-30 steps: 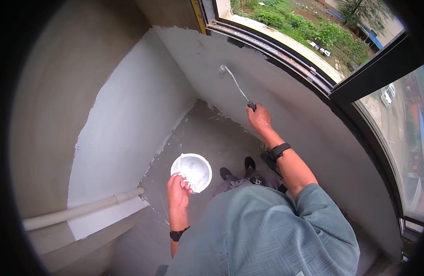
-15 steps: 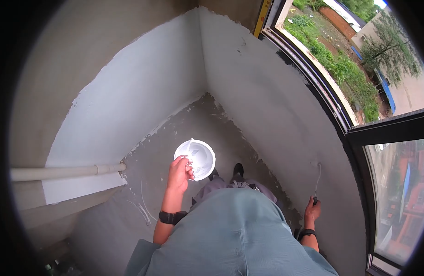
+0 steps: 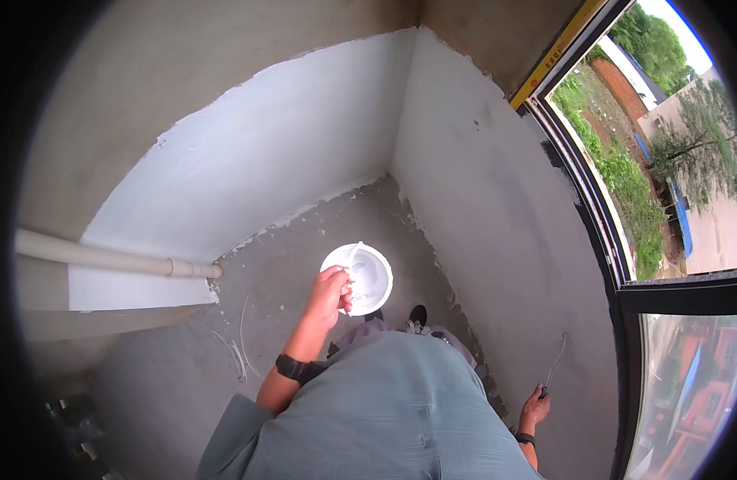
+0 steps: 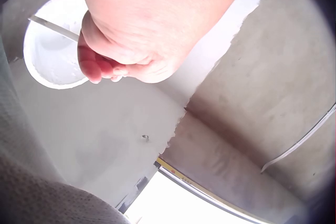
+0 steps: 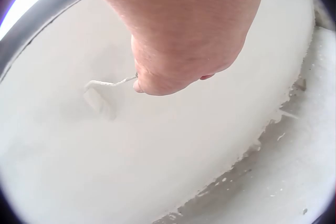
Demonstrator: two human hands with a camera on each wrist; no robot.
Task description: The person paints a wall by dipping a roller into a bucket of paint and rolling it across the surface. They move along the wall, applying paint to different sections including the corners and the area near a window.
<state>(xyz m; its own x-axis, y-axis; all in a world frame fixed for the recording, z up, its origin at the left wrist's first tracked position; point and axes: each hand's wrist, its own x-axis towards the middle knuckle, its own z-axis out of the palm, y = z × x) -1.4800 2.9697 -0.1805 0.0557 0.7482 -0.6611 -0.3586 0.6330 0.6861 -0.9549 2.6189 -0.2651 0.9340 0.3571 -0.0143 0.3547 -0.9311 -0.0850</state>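
Your small paint roller [image 3: 557, 358] sits low on the wall [image 3: 496, 240] under the window [image 3: 624, 200], roller head [image 5: 98, 99] flat against the wet coat, wire frame running from it back into your right hand [image 3: 535, 406]. In the right wrist view the frame disappears into the fist at the thumb side, fingers [image 5: 157, 82] curled tight round the handle, so the handle itself is hidden and only the bent wire and sleeve stick out ahead of the knuckles. Roller head lies just beyond the fingertips, not touching them. Your left hand [image 3: 330, 292] is out front over the floor, carrying the white paint bucket [image 3: 368, 276] by its thin wire bail [image 4: 52, 27]; left wrist view shows the bail passing under your curled fingers [image 4: 97, 69], bucket hanging just beside and below the knuckles w/ white paint inside. Bucket is over the bare floor [image 3: 304, 240] near the corner, well apart from the roller. Your shoe tip [image 3: 417, 314] shows just beside the bucket's rim. Left wall [image 3: 248, 176] carries a white painted band, w/ a pale pipe [image 3: 112, 258] running along its lower edge. Black wrist straps on both arms. Grey-green shirt [image 3: 384, 416] fills the bottom of the head view.
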